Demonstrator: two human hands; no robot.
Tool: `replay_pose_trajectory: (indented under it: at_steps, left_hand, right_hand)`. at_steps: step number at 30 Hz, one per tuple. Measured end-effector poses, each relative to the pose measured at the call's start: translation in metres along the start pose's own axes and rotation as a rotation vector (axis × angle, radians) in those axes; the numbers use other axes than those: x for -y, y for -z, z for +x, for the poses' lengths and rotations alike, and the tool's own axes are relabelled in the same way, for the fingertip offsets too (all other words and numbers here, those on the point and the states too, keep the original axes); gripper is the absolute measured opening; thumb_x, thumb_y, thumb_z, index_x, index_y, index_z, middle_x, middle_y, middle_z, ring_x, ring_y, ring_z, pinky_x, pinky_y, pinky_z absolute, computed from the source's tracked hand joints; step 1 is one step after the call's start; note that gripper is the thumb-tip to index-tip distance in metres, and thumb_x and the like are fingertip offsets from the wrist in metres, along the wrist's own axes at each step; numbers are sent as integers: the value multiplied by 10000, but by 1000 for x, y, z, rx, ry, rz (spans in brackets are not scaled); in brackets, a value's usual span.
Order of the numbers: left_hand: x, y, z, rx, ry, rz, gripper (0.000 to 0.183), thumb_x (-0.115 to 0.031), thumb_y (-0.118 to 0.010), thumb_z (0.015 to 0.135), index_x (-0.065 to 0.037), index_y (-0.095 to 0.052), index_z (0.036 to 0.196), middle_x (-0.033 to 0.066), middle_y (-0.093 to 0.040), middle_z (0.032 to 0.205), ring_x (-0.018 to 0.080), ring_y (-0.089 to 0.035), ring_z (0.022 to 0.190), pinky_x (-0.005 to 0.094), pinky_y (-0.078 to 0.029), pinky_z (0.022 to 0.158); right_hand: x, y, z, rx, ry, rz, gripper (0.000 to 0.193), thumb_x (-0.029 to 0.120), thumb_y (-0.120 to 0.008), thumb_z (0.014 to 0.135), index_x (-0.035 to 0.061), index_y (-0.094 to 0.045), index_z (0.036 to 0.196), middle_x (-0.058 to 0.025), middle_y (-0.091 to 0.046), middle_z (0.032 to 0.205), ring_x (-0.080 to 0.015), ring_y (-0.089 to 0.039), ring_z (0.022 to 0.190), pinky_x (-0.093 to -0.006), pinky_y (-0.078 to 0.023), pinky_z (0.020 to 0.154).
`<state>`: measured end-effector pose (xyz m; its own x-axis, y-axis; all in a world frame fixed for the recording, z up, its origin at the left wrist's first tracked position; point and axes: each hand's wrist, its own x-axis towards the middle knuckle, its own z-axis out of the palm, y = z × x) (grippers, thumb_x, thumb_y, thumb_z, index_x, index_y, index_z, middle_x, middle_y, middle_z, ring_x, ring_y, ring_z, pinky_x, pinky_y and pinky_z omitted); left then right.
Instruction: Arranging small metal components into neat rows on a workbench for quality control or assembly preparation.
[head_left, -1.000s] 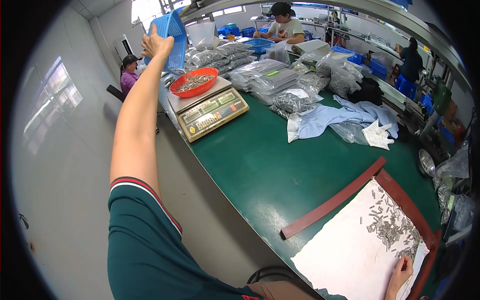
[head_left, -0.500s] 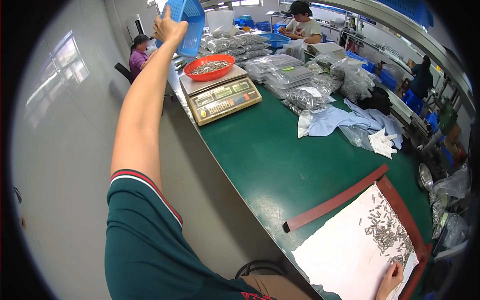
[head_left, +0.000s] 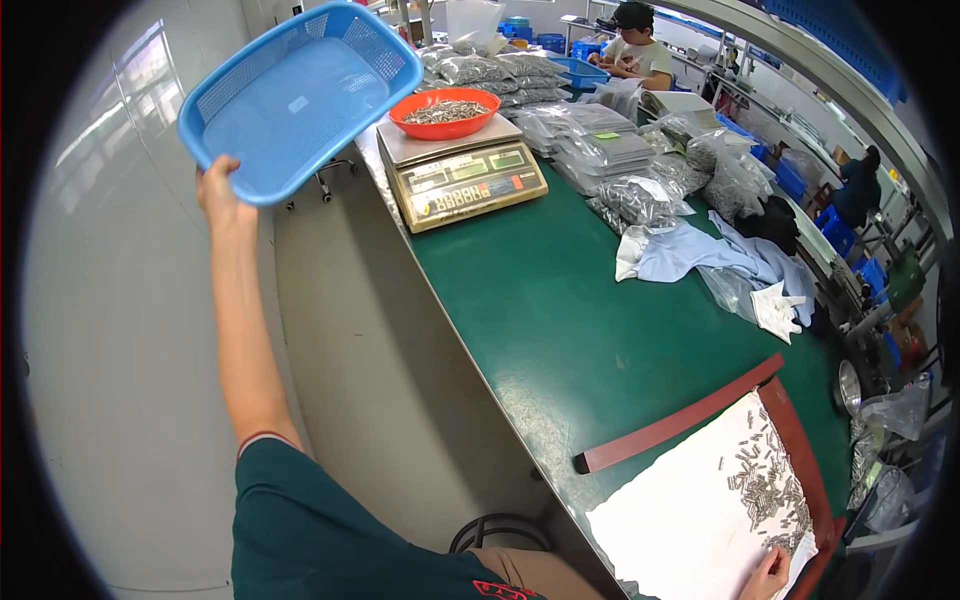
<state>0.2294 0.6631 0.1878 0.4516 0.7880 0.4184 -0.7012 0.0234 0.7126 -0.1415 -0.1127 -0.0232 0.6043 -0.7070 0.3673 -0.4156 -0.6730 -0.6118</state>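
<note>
Lengthwise, the green table (head_left: pixel 530 310) runs from near right to far left. Off its left edge, the blue basket (head_left: pixel 300 110) is held up, long axis slanting from near left to far right. The white cloth (head_left: pixel 660 510) lies near right. The left hand (head_left: pixel 222 188) is closed on the basket's near rim, well apart from the cloth; the right hand (head_left: pixel 765 575), far nearer, has fingers bent at the near side of the small metal pins (head_left: pixel 765 495); whether it pinches one, I cannot tell.
</note>
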Motion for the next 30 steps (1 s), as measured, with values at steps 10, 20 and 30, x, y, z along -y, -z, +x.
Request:
replay_pose_trajectory:
  at_steps: [10,20,30]
  left_hand:
    - [-3,135,-153,-164,569,41,501,-51,-539,731,66,-524,1217,188,-595,1163,330,-582,1057,504,-488,954]
    - [-5,130,-230,-143,870,4,465,-48,-537,735,84,-516,1180,193,-608,1114,333,-604,994,466,-520,906]
    - [25,19,-329,202,1241,-224,517,-24,-590,798,91,-458,1284,209,-573,1202,325,-585,1082,471,-476,979]
  right_hand:
    - [29,-1,-5,-62,167,-124,203,100,-580,925,-60,-699,966,-178,-700,858,-285,-652,755,-380,-535,704]
    - [16,-2,-4,-34,126,-215,194,88,-598,910,-50,-706,992,-190,-712,935,-291,-677,825,-373,-550,760]
    - [-28,-9,-5,-118,417,-202,84,-25,-579,873,-72,-642,903,-184,-630,788,-301,-594,680,-363,-480,624]
